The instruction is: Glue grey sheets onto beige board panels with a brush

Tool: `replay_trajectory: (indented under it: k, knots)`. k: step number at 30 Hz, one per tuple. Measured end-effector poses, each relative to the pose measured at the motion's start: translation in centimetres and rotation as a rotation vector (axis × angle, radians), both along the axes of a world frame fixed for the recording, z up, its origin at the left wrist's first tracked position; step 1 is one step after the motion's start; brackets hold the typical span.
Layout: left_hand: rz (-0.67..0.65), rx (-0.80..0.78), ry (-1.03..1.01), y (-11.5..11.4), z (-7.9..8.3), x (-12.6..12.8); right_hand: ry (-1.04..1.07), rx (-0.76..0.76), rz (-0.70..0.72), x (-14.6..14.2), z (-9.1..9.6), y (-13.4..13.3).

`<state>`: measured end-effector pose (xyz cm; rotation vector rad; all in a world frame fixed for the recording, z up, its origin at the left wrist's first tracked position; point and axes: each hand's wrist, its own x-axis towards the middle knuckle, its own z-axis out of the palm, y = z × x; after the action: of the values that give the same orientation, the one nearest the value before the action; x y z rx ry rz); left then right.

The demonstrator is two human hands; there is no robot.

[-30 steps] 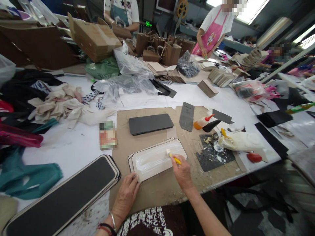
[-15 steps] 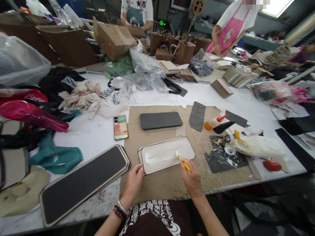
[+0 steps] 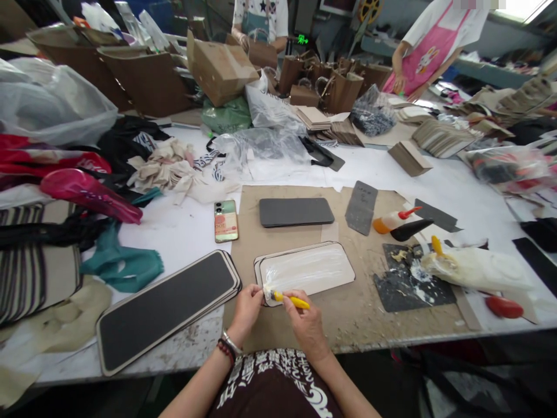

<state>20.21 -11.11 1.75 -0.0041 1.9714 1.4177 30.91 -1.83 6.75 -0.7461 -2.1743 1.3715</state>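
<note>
My right hand (image 3: 304,322) grips a brush with a yellow handle (image 3: 296,301). Its white-coated bristles touch the lower left corner of a beige panel (image 3: 313,267). Streaks of white paste cover much of that panel, which has rounded corners, a dark edge and at least one like piece under it. At the same corner my left hand (image 3: 248,310) pinches the panel's edge between thumb and fingers. A stack of dark grey panels (image 3: 296,212) lies just beyond. Left of my left hand is a longer stack of black panels with beige borders (image 3: 169,310).
Brown board (image 3: 348,325) covers the work area. To the right lie a paste-smeared black sheet (image 3: 409,296), a whitish paste container (image 3: 483,267) and an orange glue bottle (image 3: 389,222). A phone (image 3: 226,220) and a teal cloth (image 3: 126,261) lie left. Two people stand across the table.
My right hand has swept the brush leftward across the beige panel, from right of its middle to the lower left corner. My left hand stays at that corner. The view has shifted slightly left.
</note>
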Motion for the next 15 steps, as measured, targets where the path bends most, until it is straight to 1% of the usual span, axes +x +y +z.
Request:
replay_trajectory:
  k: [2,4,9,11,13,15]
  knots:
    - [-0.007,-0.014,0.009,0.0,-0.3,0.0,0.003,-0.034,-0.001,0.1,-0.1,-0.1]
    - [-0.013,-0.029,0.019,0.0,-0.4,0.1,-0.008,-0.054,-0.021,0.3,0.0,0.4]
    - [-0.042,-0.07,0.058,-0.1,-0.2,0.2,-0.047,-0.082,-0.207,0.1,-0.2,3.6]
    - [-0.055,-0.097,0.082,0.0,0.1,0.3,-0.053,-0.092,-0.225,0.0,-0.6,4.9]
    - [-0.062,-0.125,0.116,0.2,0.3,0.4,-0.065,-0.043,-0.223,0.3,-0.9,6.4]
    - [-0.08,-0.163,0.179,0.4,0.5,0.5,-0.091,0.061,-0.276,1.3,-1.2,8.2]
